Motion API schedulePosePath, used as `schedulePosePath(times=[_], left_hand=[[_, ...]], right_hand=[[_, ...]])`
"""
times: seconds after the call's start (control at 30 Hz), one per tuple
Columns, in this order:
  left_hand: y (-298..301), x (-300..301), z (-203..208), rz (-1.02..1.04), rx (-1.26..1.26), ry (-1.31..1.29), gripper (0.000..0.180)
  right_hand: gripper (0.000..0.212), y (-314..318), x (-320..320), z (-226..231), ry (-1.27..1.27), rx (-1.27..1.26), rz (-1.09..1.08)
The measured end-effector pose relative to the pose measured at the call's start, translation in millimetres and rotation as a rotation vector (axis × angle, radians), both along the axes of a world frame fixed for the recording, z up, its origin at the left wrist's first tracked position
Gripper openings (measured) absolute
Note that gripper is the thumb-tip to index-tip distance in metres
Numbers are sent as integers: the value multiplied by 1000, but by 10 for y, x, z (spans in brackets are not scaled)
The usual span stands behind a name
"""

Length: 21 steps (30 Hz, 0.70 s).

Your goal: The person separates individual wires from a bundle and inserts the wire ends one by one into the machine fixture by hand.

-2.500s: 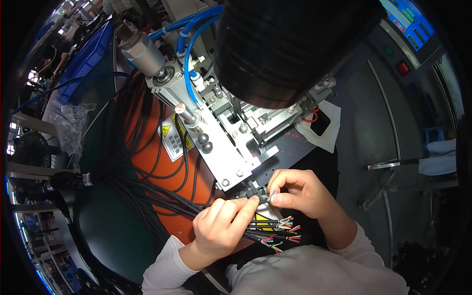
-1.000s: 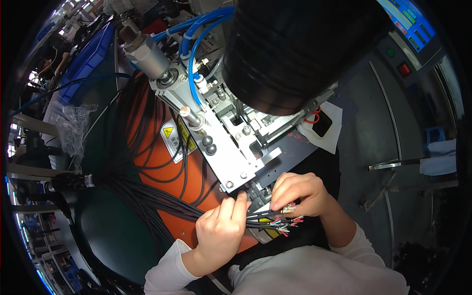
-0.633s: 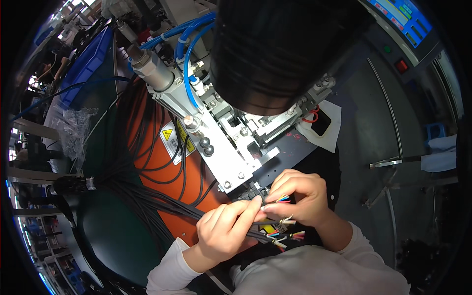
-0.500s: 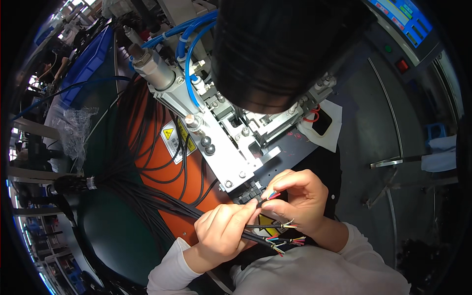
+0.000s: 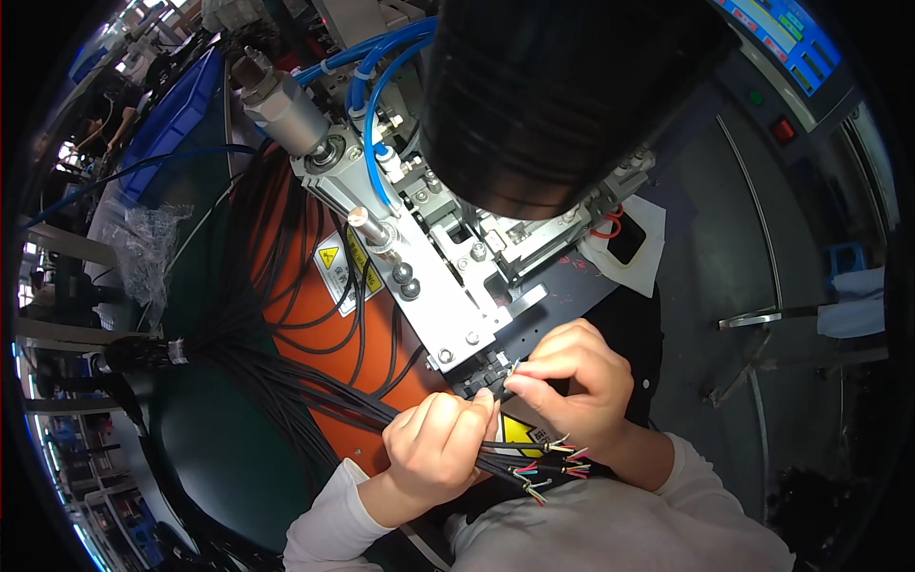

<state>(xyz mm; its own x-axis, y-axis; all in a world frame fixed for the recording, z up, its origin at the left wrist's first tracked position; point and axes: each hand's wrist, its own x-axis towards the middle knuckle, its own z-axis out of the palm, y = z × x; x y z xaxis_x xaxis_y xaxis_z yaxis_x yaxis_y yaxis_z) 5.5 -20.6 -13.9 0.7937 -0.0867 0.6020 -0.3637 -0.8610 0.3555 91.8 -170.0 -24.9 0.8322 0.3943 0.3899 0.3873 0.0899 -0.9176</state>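
Note:
My left hand (image 5: 434,443) is closed around several black cables (image 5: 355,404), close to their ends. My right hand (image 5: 586,383) pinches thin wires (image 5: 513,367) at the end of one cable between thumb and forefinger. Both hands are just in front of a small dark fixture (image 5: 484,374) on the front of a metal machine (image 5: 434,310). Other cable ends, with fanned-out coloured wires (image 5: 531,471), stick out below my left hand. The fingertips partly hide the pinched wires.
The cable bundle runs left over an orange plate (image 5: 329,343) to a tie (image 5: 174,353). Above the machine hangs a large black cylinder (image 5: 562,105). Blue air hoses (image 5: 370,143) curve behind it. A screen (image 5: 786,38) stands far right, a blue bin (image 5: 176,114) far left.
My right thumb and forefinger have come together on the wires, where red and blue ends showed between them before. The machine's silver cylinder and knob have shifted slightly up and left.

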Motion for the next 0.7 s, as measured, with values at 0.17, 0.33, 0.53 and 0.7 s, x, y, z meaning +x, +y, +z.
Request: schedulePosePath(times=[0.17,0.33,0.53,0.7], left_hand=[[56,-21,-11,23,231,-2,23],[26,16,3,17,154,7,32],[-63,-20,-39,47,300,114,35],[-99,-31,-63,91,349,213,40]], right_hand=[[16,-65,81,57,-228,-259,-3],[11,-259,219,34,453,-192,374],[9,-181,223,-132,170,-238,197],[6,-26,191,-247,-204,-386,42]])
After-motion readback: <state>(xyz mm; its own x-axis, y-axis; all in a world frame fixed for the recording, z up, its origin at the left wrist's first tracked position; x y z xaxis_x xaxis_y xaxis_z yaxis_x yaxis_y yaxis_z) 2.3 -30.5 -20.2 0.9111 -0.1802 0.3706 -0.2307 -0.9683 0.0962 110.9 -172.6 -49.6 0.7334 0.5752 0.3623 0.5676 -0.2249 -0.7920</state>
